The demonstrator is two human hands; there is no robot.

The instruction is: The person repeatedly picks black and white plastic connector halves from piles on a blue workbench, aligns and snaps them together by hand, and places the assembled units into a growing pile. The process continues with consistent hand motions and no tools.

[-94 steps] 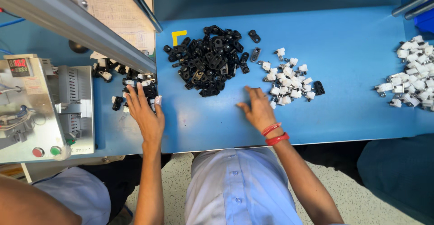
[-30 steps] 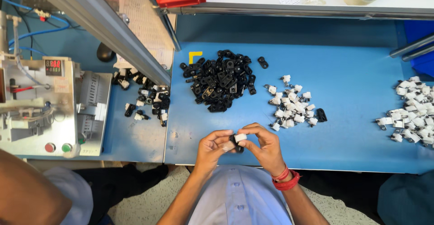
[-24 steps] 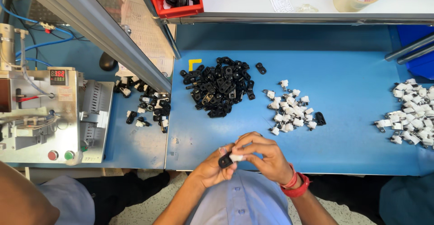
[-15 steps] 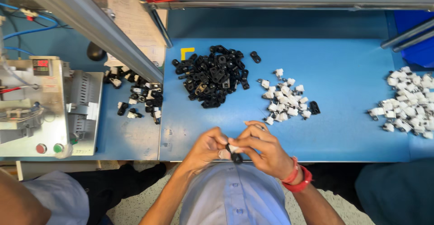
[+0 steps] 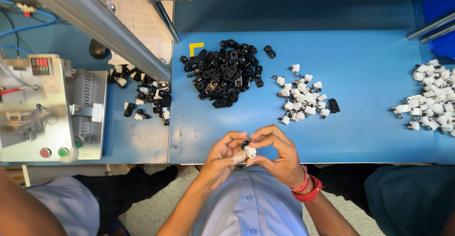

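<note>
left hand (image 5: 222,156): fingers pinched on a small white plastic clip piece (image 5: 250,151), held at the near edge of the blue work surface (image 5: 369,127), just above the shirt
right hand (image 5: 279,154): fingertips closed on a small black plastic ring piece (image 5: 245,144), which touches the top of the white piece; red bangles on the wrist
held parts: black on white, meeting between both hands; how far seated cannot be told, fingers cover the joint
black pile (image 5: 222,72): heap of black plastic clips, mid surface, well beyond the hands
white pile (image 5: 303,101): loose small white clips right of the black heap, one black clip (image 5: 334,105) touching its right side
far white pile (image 5: 433,105): more white clips at the right edge, well apart
mixed parts (image 5: 147,98): black and white pieces on the left part of the surface, beside a grey metal machine with red and green buttons (image 5: 35,108)
step in hand (judgement): mating the black piece onto the white one
doing it well: keep the white piece steady in the left hand, line the black piece up square, press straight with the thumb, no twisting; keep the grip at the edges so the joint stays in sight
risk: small part may slip off the surface edge onto the lap
</note>
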